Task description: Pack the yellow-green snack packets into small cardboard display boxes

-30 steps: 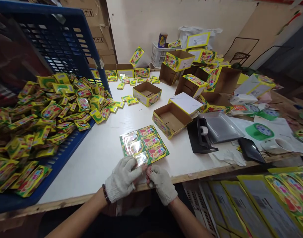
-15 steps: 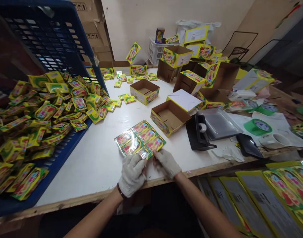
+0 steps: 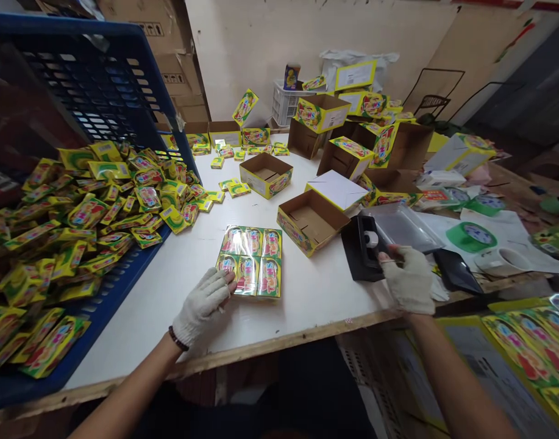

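Note:
A flat pack of several small green, yellow and red crayon-style boxes [image 3: 249,262] under shiny clear film lies on the white table [image 3: 178,274]. At its lower-left corner rests my left hand [image 3: 203,305], in a whitish fingerless glove, fingers stretched out and touching the edge. My right hand [image 3: 408,279], gloved the same way, is at the front end of a black tape dispenser [image 3: 361,250] with a small roll in it. Its fingers are curled inward; any strip of tape between them is too small to make out.
A blue crate [image 3: 119,286] heaped with small packets [image 3: 87,210] stands at the left. Open cardboard trays [image 3: 306,241] and stacked display boxes [image 3: 322,113] lie beyond the pack. Right of the dispenser are a clear plastic tray [image 3: 405,225], green tape [image 3: 471,236] and a black phone [image 3: 457,271].
My right hand has left the pack and moved right to the tape dispenser. The pack has turned squarer to the table edge, and my left hand has shifted to its left side.

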Demonstrator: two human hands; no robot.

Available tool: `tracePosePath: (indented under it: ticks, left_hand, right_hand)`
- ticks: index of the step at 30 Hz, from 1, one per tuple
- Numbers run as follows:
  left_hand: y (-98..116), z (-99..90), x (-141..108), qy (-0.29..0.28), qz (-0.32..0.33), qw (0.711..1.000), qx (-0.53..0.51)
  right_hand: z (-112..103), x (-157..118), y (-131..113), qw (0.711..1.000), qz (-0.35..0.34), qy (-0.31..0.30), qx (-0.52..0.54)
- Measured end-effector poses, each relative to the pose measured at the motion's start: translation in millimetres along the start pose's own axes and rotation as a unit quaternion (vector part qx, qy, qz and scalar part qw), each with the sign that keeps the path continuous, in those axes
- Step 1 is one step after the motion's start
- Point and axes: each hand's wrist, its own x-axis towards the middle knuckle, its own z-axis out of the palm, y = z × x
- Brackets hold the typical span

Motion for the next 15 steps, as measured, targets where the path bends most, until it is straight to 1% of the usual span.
tracePosePath:
  ticks: [1, 3, 4, 5, 6, 8, 10, 12, 15]
  left_hand:
    - [2, 5.2, -4, 0.024, -0.010, 1.000, 0.003]
    - [14, 16.7, -8, 0.060, -0.027, 0.998, 0.023]
    - [21, 21.8, -9, 0.071, -0.034, 0.996, 0.038]
    - [30, 26.1, -10, 0.077, -0.041, 0.995, 0.052]
    - [39, 29.2, -11, 0.077, -0.048, 0.994, 0.065]
    - [55, 31.2, -11, 0.065, -0.063, 0.993, 0.081]
    - [66, 28.4, -11, 0.050, -0.067, 0.993, 0.087]
    - [69, 23.5, -8, 0.035, -0.063, 0.994, 0.078]
    - [62, 19.2, -2, 0.025, -0.065, 0.997, 0.038]
  right_hand:
    - [-6, 3, 14, 0.999, 0.039, -0.025, -0.021]
    - [-12, 6, 30, 0.989, 0.111, -0.098, -0.019]
    - [-12, 6, 34, 0.982, 0.136, -0.129, -0.002]
    - [-11, 6, 35, 0.977, 0.151, -0.147, 0.017]
    - [-9, 6, 35, 0.975, 0.158, -0.151, 0.032]
    - [-5, 6, 33, 0.975, 0.163, -0.142, 0.047]
    - [-3, 7, 31, 0.976, 0.167, -0.127, 0.064]
    - [-3, 5, 31, 0.977, 0.168, -0.105, 0.082]
    - [-9, -7, 33, 0.978, 0.168, -0.065, 0.108]
